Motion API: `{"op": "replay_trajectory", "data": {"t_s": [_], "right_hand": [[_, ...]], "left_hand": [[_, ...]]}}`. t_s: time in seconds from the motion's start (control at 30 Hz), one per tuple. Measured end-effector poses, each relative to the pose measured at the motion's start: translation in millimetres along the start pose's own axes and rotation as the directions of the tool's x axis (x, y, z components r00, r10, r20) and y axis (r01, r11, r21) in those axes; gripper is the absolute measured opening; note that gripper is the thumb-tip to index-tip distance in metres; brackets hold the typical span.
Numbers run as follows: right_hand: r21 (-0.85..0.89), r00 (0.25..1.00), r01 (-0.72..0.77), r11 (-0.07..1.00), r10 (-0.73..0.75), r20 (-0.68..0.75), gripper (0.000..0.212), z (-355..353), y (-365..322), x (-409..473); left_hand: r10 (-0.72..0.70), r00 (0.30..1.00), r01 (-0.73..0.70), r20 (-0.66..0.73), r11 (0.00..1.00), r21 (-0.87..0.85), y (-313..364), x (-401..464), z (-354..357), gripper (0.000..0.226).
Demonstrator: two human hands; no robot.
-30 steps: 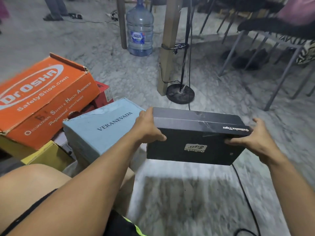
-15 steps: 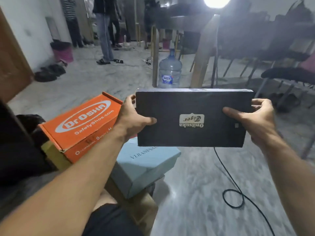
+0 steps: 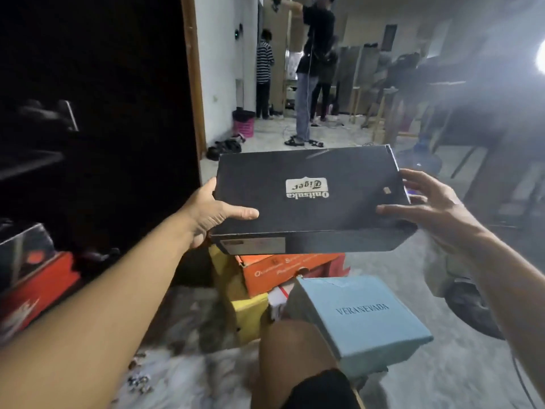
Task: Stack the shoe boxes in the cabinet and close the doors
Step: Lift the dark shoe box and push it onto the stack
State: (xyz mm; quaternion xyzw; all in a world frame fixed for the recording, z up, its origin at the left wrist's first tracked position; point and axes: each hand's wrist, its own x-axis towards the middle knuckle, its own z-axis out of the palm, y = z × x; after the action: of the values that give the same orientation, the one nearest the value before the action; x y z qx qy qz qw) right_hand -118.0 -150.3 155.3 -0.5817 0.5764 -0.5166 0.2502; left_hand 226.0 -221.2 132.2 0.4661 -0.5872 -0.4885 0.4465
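Observation:
I hold a black shoe box (image 3: 309,202) with an upside-down label in the air in front of me. My left hand (image 3: 213,215) grips its left end, thumb on the lid. My right hand (image 3: 427,206) holds the right end, thumb on the lid and fingers spread past the edge. The dark open cabinet (image 3: 97,113) fills the left; a red box (image 3: 35,287) sits low inside it. Under the black box lie an orange box (image 3: 283,271), a yellow box (image 3: 247,311) and a light blue box (image 3: 362,323) on the floor.
The cabinet's wooden edge (image 3: 194,78) stands just left of the black box. My knee (image 3: 295,349) is at the bottom centre. Several people (image 3: 306,84) stand at the back. A bright lamp glares at the right, and a water bottle (image 3: 424,160) stands behind the box.
The view has swung left toward the cabinet. The black box has risen and tipped so its lid faces me, and it now hangs over the pile of boxes.

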Motion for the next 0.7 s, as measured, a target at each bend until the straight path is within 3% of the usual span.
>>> {"op": "replay_trajectory", "data": {"t_s": [0.07, 0.23, 0.4, 0.43, 0.53, 0.63, 0.7], "right_hand": [[-0.008, 0.992, 0.035, 0.999, -0.034, 0.121, 0.072, 28, -11, 4], [-0.114, 0.933, 0.118, 0.987, -0.071, 0.352, 0.071, 96, -33, 8], [-0.269, 0.894, 0.236, 0.934, -0.100, 0.436, 0.091, 172, -44, 19], [-0.280, 0.885, 0.251, 0.927, -0.102, 0.455, 0.091, 188, -44, 21], [-0.293, 0.843, 0.298, 0.909, -0.106, 0.528, 0.085, 235, -45, 29], [-0.275, 0.781, 0.376, 0.885, -0.143, 0.607, 0.078, 282, -47, 34], [-0.243, 0.746, 0.381, 0.892, -0.141, 0.651, 0.073, 315, -49, 38]], "left_hand": [[-0.013, 1.000, 0.014, -0.019, 0.997, 0.078, -5, -13, -31, 0.123], [-0.088, 0.993, 0.099, -0.078, 0.983, 0.153, -16, -50, -99, 0.118], [-0.131, 0.976, 0.163, -0.175, 0.970, 0.180, -35, -80, -151, 0.123], [-0.140, 0.963, 0.183, -0.230, 0.967, 0.175, -41, -84, -160, 0.120], [-0.219, 0.904, 0.277, -0.366, 0.954, 0.113, -57, -99, -188, 0.153], [-0.281, 0.846, 0.322, -0.452, 0.946, 0.015, -74, -114, -216, 0.149], [-0.337, 0.792, 0.358, -0.509, 0.932, -0.060, -85, -120, -232, 0.162]]}}
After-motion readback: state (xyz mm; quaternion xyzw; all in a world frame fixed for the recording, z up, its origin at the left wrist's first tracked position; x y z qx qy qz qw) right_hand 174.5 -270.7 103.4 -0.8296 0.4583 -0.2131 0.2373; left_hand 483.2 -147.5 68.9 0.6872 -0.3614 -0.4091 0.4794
